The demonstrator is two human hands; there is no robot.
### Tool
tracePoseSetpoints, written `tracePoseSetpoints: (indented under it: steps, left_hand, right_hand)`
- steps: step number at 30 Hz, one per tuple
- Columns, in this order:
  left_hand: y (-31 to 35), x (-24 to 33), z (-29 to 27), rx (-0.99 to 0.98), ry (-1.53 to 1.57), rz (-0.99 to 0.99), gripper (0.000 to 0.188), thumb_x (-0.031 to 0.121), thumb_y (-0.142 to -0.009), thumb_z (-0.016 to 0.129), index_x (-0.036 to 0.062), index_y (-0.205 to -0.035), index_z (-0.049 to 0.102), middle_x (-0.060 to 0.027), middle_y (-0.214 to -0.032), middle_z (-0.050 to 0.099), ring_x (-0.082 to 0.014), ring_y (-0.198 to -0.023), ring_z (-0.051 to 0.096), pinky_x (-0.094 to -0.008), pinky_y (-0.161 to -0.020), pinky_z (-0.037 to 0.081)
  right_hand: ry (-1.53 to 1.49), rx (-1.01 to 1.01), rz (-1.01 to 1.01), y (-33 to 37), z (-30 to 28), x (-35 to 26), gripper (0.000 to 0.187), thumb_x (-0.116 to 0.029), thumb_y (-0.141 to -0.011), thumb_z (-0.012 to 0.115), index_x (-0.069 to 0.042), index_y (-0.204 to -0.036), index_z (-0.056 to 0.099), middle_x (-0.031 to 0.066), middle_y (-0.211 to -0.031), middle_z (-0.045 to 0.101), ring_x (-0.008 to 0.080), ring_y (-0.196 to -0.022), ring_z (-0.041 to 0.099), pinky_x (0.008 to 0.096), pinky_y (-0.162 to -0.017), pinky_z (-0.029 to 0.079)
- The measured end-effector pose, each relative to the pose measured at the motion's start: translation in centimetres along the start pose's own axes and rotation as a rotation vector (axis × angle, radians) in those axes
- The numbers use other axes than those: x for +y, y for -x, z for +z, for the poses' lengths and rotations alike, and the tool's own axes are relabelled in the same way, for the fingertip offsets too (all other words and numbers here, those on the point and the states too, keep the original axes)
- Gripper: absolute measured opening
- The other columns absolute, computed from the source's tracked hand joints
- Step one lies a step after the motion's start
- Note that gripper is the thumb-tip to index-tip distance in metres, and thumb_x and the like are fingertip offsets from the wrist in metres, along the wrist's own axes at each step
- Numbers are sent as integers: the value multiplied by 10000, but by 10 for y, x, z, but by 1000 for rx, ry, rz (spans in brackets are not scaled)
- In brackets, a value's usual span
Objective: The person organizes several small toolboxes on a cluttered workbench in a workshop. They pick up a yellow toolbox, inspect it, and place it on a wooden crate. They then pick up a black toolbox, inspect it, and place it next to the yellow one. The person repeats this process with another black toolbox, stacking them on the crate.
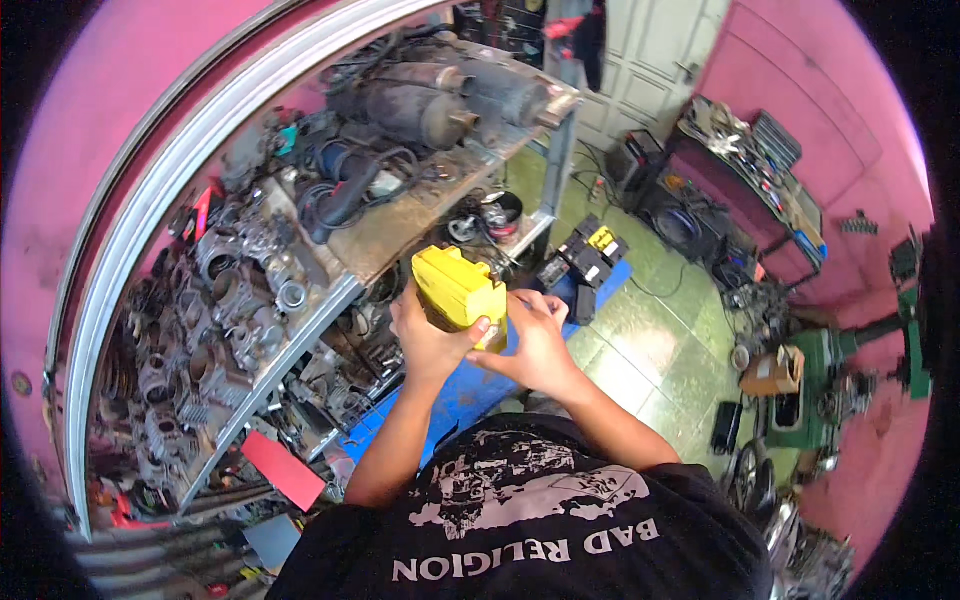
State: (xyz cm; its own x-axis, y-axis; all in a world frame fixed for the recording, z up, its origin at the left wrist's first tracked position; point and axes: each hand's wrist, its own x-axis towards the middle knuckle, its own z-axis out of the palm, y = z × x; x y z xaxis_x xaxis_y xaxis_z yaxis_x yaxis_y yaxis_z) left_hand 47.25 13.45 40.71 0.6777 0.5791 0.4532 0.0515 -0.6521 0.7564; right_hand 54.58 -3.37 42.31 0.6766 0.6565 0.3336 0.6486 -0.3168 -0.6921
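A yellow, boxy object with ridged sides [462,287] is held up in front of my chest; I cannot tell its exact kind. My left hand [430,340] wraps round its left and lower side, thumb across the near face. On the other side, my right hand [538,345] grips its lower right edge, with the fingertips partly hidden behind it. Below my hands lies a long blue surface [465,395], and several black boxy blocks [583,262], one with a yellow label, stand toward its far end.
To the left, a metal-framed shelf [400,225] carries grimy engine parts [215,350] and dark exhaust cylinders [425,112]. A red flat piece [283,470] lies below it. On the right are a cluttered bench [745,160], a green machine [825,390] and a cardboard box [772,372].
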Motion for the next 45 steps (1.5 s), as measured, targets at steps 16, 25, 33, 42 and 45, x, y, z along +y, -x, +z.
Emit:
tracePoseSetpoints:
  steps: [16, 25, 33, 42, 45]
  left_hand:
    - [54, 80, 141, -712, 259, 53, 558, 365, -871, 825, 15, -1274, 664, -173, -1112, 695, -316, -1083, 606, -456, -974, 466]
    - [110, 147, 286, -1033, 931, -423, 458, 199, -886, 828, -47, -1242, 676, -126, -1196, 735, -197, -1078, 683, -343, -980, 518]
    - [119, 208, 386, -1210, 843, -474, 480, 248, -882, 820, -51, -1231, 680, -139, -1204, 723, -210, -1101, 668, -351, -995, 502]
    - [89, 253, 522, -1494, 637, -252, 543, 298, -847, 852, -43, -1237, 689, -152, -1197, 738, -213, -1129, 675, -354, -1034, 485]
    - [66, 276, 577, -1537, 624, -124, 572, 312, -827, 868, -42, -1240, 690, -152, -1198, 739, -218, -1132, 679, -358, -1043, 483]
  right_hand:
    - [-834, 280, 462, 138, -133, 123, 387, -57, -867, 772, 34, -1229, 669, 76, -1169, 735, 137, -1069, 659, 310, -969, 506]
    - [-821, 199, 431, 222, -261, 220, 507, -101, -873, 783, 11, -1343, 629, 58, -1217, 721, 145, -1144, 636, 336, -1052, 458]
    - [-692, 286, 636, 269, -322, 279, 458, -170, -887, 804, 9, -1285, 664, 74, -1185, 731, 166, -1119, 651, 343, -1034, 482]
    - [-502, 510, 774, 278, -382, 357, 509, -334, -835, 854, -21, -1211, 716, 121, -1119, 753, 223, -1067, 703, 372, -985, 522]
    - [-347, 521, 771, 274, -412, 397, 564, -415, -799, 861, -54, -1212, 729, 132, -1086, 753, 258, -1046, 707, 388, -979, 518]
